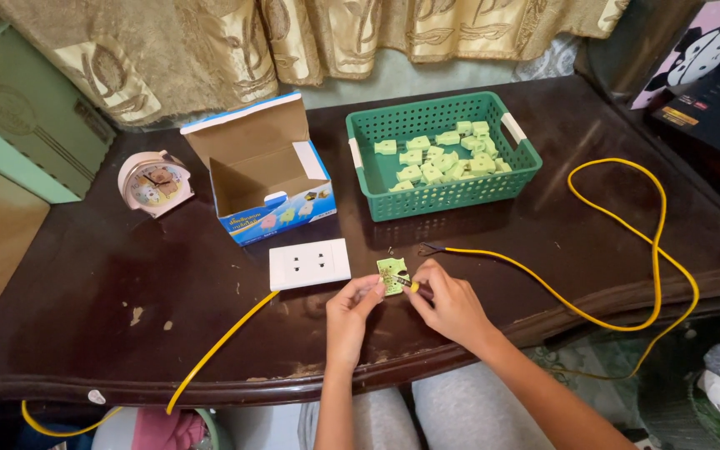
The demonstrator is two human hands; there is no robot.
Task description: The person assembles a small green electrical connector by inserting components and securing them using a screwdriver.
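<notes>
Right now your left hand (pixel 350 307) pinches a small pale-green plastic socket piece (pixel 392 275) just above the dark wooden desk (pixel 85 292). Your right hand (pixel 450 302) has its fingers closed on a thin yellow-tipped tool (pixel 411 285) touching that piece, near the white outlet faceplate (pixel 309 263) and green plastic basket (pixel 443 196).

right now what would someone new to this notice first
Probably the two hands at the table's near edge: the left hand pinches a small pale green socket part while the right hand works a small tool against it. Next, the green basket of matching parts behind them, and the yellow cable looping to the right.
</notes>
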